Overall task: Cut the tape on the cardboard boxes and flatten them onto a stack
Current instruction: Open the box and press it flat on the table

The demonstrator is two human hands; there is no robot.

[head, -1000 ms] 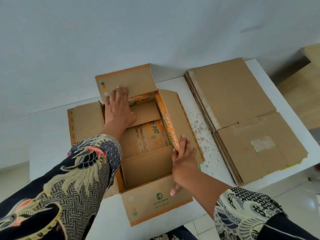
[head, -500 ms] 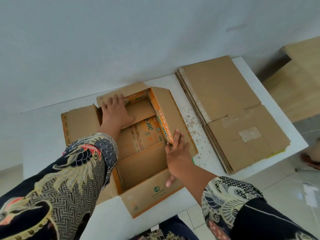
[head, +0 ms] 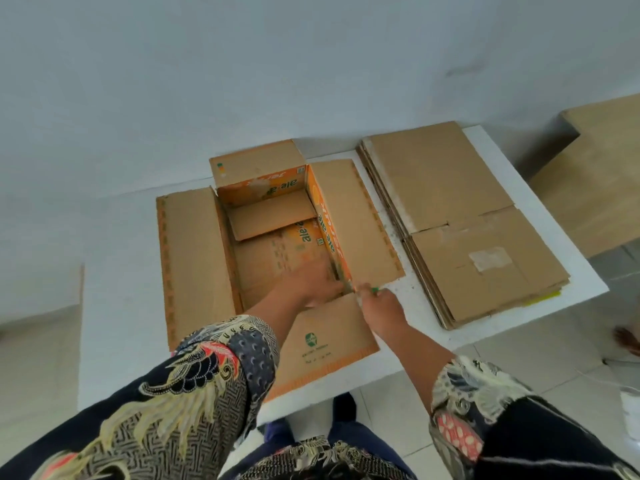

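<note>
Box: open brown-and-orange cardboard box (head: 277, 251), light, stiff, bendable at creases; grip by flaps.
Left hand (head: 308, 282): inside box's near-right corner, blurred; fingers unclear.
Right hand (head: 381, 304): just outside that corner, fingers pinching small green tool (head: 374, 289).

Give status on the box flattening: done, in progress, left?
Done: a stack of flat boxes lies on the table's right. In hand: one open box, flaps spread; left hand inside, right hand at its near right corner, holding something green. Left: flatten it, add to stack.
</note>
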